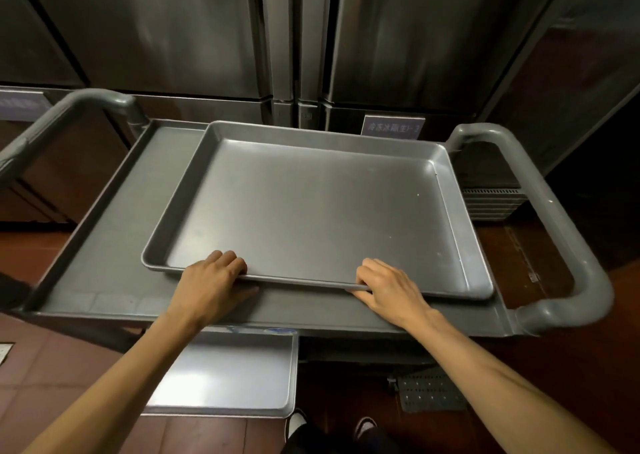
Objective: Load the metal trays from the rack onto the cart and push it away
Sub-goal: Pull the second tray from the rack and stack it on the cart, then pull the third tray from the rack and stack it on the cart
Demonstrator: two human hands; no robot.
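Metal tray [311, 211], centre of frame, lying flat on the top shelf of the grey cart [114, 245]. Left hand [211, 280] and right hand [388, 289] both grasp its near rim, fingers curled over the edge, thumbs hidden beneath. A second tray [225, 374], lower centre, juts from under the shelf, partly concealed. Label [393, 128], upper centre, blurred. Steel refrigerator doors [156, 30] behind; shoes [365, 426] cut off at bottom.

I see my left hand [211, 277] and right hand [384, 289] gripping the near rim of a metal tray [311, 211] lying on the grey cart [104, 266]. A second tray [225, 374] sits on the lower shelf, steel refrigerator doors [156, 30] behind.
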